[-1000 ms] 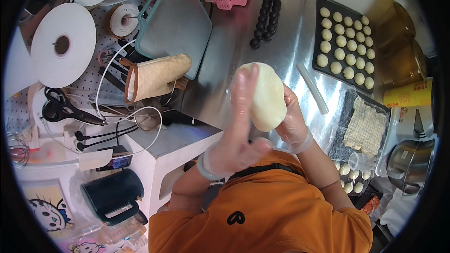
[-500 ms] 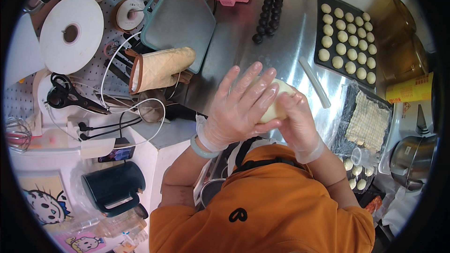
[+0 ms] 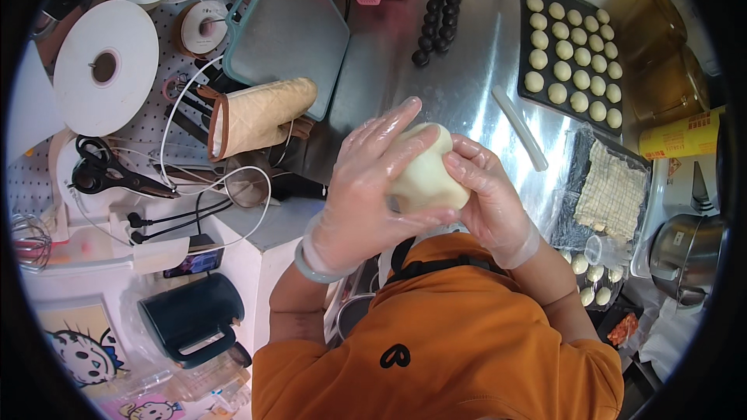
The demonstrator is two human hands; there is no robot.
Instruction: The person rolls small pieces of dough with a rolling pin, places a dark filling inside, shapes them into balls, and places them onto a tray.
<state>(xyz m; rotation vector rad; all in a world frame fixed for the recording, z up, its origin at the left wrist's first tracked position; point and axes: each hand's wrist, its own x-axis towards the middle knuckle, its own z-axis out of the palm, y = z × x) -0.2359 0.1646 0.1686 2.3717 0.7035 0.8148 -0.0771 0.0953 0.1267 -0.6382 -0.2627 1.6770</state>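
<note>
A smooth, pale lump of dough (image 3: 429, 173) is held up between my two hands, above the near edge of the steel worktop (image 3: 381, 62). My left hand (image 3: 362, 187), in a clear plastic glove, wraps its left side, with the thumb beneath and the fingers over the top. On the other side my right hand (image 3: 490, 194), gloved the same way, grips the dough with bent fingers. Beyond them two rows of dark round balls (image 3: 437, 19) lie on the steel. A dark tray (image 3: 572, 101) of pale dough balls (image 3: 580, 56) stands at the far right.
A translucent strip (image 3: 520, 128) lies right of my hands. Farther right are a checked cloth (image 3: 611, 187), a plastic cup (image 3: 603, 250) and a steel pot (image 3: 685, 257). On the left are an oven mitt (image 3: 261, 117), a cutting board (image 3: 292, 39), scissors (image 3: 113, 171) and a dark mug (image 3: 191, 315).
My left hand has turned and slid left and down, so more of the dough shows. My right fingers have closed in on the dough's right side. The whole view has shifted slightly.
</note>
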